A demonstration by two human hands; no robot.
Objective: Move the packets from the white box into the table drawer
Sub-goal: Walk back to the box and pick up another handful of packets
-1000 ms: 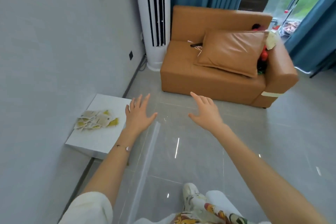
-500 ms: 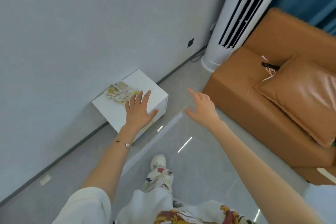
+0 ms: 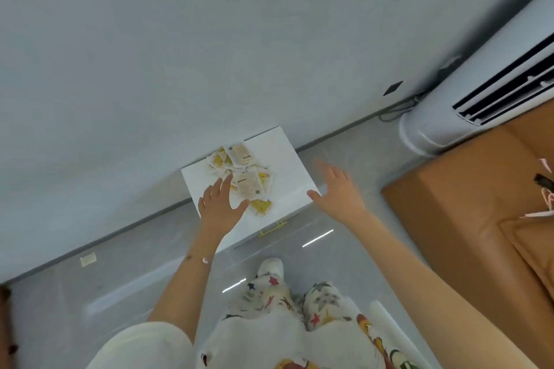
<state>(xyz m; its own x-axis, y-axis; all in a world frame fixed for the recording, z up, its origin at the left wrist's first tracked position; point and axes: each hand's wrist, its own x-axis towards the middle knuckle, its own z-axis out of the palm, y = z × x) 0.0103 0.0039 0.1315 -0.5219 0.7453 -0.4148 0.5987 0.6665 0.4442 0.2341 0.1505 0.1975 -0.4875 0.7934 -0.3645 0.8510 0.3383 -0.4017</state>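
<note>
A white box (image 3: 287, 159) stands on the floor against the grey wall. A loose pile of yellow and white packets (image 3: 244, 178) lies on its top, toward the left side. My left hand (image 3: 220, 207) is open, fingers spread, over the box's near left part, its fingertips at the edge of the pile. My right hand (image 3: 338, 192) is open too, hovering at the box's right corner. Neither hand holds anything. No table drawer is in view.
A white floor-standing air conditioner (image 3: 479, 93) stands to the right by the wall. A tan leather sofa (image 3: 467, 219) fills the right side. Grey tiled floor (image 3: 120, 278) lies left of my legs and white shoe (image 3: 271, 268).
My view has swung left and down toward the box. Both hands have moved in over it; the left one now reaches the packets' edge.
</note>
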